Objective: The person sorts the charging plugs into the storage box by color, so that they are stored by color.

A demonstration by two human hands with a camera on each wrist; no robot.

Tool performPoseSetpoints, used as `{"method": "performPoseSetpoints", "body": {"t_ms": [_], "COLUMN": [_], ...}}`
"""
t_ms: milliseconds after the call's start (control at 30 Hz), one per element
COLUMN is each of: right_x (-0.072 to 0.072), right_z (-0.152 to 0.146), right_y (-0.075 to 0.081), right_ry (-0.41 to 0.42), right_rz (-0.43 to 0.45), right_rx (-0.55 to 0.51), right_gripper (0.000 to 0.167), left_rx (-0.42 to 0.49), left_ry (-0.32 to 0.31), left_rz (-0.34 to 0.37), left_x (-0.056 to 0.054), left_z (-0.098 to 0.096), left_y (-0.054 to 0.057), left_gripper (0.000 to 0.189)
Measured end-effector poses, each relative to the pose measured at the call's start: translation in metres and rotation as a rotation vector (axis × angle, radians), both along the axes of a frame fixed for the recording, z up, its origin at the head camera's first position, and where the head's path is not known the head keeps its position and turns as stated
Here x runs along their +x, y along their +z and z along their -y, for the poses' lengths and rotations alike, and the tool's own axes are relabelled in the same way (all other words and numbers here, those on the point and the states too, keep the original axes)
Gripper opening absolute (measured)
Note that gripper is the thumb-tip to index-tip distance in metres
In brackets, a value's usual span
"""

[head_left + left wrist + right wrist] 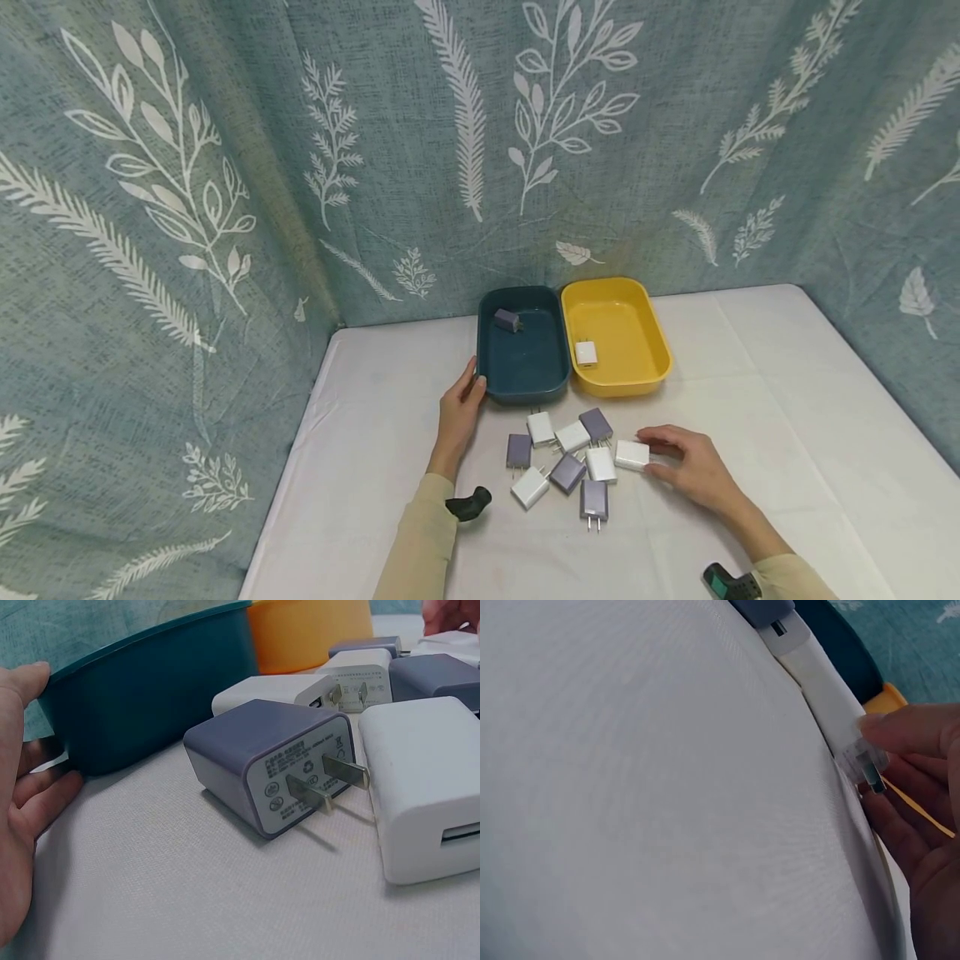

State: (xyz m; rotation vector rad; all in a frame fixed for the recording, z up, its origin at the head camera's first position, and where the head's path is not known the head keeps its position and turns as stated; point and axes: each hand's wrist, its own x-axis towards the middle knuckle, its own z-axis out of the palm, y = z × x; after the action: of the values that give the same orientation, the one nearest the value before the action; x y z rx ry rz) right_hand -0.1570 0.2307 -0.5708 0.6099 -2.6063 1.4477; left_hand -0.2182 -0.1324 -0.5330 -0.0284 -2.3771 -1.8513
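My left hand [459,410] rests against the near left corner of the dark teal bin [525,398], its fingers touching the outer wall. A purple-grey charger [507,320] lies in that bin. My right hand [693,467] pinches the right, pronged end of a white charger [632,455] by thumb and fingers; it lies at the right of a loose group. In the right wrist view, the thumb touches this white charger [829,697] near its metal prongs. Among the group are a purple-grey charger [262,757] and a white charger [427,780], both large in the left wrist view.
A yellow bin [622,388] stands against the teal one's right side, with one white charger [586,353] inside. Several more white and purple-grey chargers lie in front of both bins on the white cloth [757,392]. A patterned curtain [420,167] hangs behind and at both sides.
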Motion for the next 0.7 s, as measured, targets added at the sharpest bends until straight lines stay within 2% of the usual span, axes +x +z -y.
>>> {"method": "performPoseSetpoints", "body": {"t_ms": [33,267,500,700], "right_x": [0.000,0.000,0.000,0.000], "right_z": [0.000,-0.001,-0.002,-0.003], "right_y": [0.000,0.000,-0.003,-0.007], "right_ry": [-0.011,-0.041,-0.045,-0.055], "right_rz": [0.004,0.045,0.054,0.045], "right_rx": [0.008,0.044,0.068,0.046], "right_gripper": [0.046,0.049,0.050,0.047], "left_rx": [-0.002,0.026,0.000,-0.001], "left_ry": [0.001,0.017,0.031,0.031], "left_rz": [-0.001,-0.006,-0.046,-0.034], "left_x": [-0.001,-0.017,-0.019,-0.018], "left_z": [0.000,0.005,0.005,0.005], "left_y": [-0.001,-0.033,-0.037,-0.038], "left_gripper": [0.049,0.051,0.052,0.052]}}
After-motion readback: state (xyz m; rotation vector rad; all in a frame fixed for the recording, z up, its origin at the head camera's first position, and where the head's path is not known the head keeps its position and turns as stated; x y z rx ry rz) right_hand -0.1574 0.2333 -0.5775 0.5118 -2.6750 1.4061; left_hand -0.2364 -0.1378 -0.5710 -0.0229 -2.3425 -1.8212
